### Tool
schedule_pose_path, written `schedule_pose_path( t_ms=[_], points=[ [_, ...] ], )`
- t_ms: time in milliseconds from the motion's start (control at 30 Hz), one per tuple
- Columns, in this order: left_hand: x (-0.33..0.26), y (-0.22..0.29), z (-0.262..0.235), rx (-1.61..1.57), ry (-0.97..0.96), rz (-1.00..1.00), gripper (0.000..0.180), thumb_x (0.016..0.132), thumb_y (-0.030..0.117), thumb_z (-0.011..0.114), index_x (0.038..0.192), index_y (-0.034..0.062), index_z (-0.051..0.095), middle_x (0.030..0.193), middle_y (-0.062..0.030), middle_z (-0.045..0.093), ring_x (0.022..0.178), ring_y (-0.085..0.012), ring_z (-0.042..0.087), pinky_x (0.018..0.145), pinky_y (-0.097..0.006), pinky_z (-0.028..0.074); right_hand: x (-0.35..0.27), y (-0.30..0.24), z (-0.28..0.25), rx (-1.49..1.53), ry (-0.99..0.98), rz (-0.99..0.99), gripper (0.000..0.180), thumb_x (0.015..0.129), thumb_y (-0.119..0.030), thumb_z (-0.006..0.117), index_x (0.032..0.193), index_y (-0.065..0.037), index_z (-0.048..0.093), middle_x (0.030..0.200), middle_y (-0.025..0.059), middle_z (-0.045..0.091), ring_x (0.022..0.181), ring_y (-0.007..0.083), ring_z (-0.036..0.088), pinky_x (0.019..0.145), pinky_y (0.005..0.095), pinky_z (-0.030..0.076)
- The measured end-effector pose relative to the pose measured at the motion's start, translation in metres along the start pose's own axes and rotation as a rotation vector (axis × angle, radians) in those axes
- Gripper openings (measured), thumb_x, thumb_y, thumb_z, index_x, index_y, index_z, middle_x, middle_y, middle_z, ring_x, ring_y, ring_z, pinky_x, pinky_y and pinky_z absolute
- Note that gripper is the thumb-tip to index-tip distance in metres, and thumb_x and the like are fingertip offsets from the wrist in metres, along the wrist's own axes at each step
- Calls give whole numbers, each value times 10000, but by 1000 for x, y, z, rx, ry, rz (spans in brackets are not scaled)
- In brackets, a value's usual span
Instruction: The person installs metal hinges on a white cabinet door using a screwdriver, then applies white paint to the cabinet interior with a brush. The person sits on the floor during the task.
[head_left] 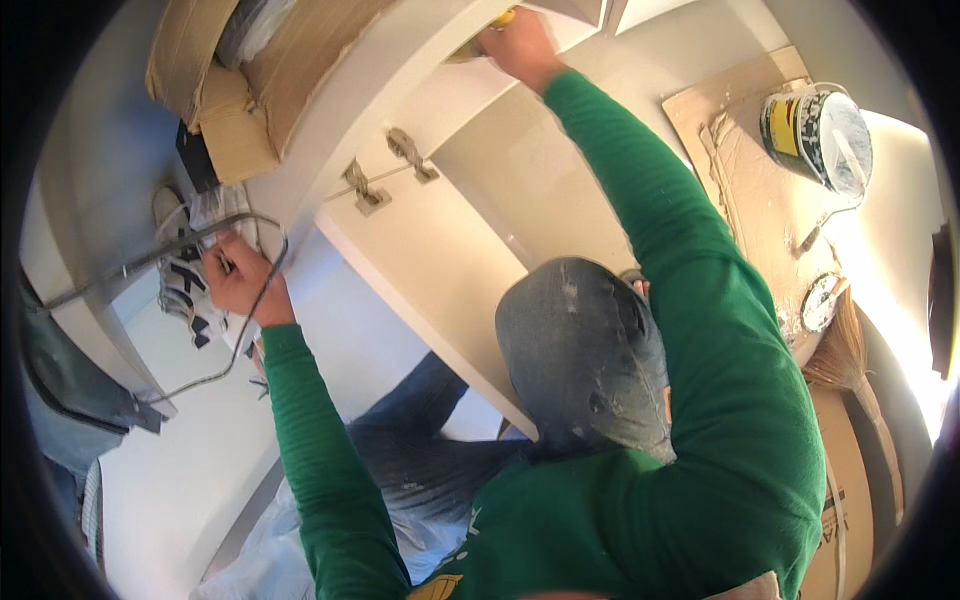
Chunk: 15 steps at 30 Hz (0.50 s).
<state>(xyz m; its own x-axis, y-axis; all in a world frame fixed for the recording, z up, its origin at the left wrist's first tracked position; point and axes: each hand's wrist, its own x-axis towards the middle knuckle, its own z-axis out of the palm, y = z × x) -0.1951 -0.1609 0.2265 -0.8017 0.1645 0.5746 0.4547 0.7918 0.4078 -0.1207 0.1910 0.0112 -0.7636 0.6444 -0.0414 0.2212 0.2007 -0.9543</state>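
My right hand (pixel 522 48) is up at the top, inside the white cabinet (pixel 430 55), with its fingers closed round a small yellow thing (pixel 503 17). Only a bit of that thing shows, so its kind is unclear. My left hand (pixel 243 280) is at the left, its fingers curled beside the thin dark suitcase handle (pixel 272 285). A small dark spot shows between those fingers, too small to name. Between my arms a white cabinet door (pixel 425 265) hangs open, with two metal hinges (pixel 366 190) along its upper edge.
Cardboard boxes (pixel 240 130) sit at the upper left, shoes (pixel 185 290) below them. A dark suitcase (pixel 65 405) stands at the left edge. On the right are a paint bucket (pixel 800 130), a cardboard sheet (pixel 740 190) and a broom (pixel 845 350). My bent knee (pixel 575 340) is by the door.
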Motion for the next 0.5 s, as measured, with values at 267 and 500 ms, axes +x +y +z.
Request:
schedule_pose_path(
  t_ms=[267, 500],
  points=[
    [-1, -14, 1, -110, -53, 23, 256, 1026, 197, 648, 948, -43, 691, 799, -52, 659, 754, -129, 562, 706, -285, 485, -94, -19, 31, -284, -84, -775, 249, 867, -131, 637, 1103, -148, 717, 1413, 135, 578, 1275, 327, 574, 1044, 415, 495],
    [2, -21, -3, -48, -104, -55, 281, 1041, 215, 608, 871, -8, 628, 755, -37, 625, 711, -125, 533, 670, -279, 460, 53, 28, 161, -206, -322, -468, 340, 974, -282, 562, 1270, -193, 706, 1310, 88, 693, 1257, 307, 618, 1031, 425, 513]
  ],
)
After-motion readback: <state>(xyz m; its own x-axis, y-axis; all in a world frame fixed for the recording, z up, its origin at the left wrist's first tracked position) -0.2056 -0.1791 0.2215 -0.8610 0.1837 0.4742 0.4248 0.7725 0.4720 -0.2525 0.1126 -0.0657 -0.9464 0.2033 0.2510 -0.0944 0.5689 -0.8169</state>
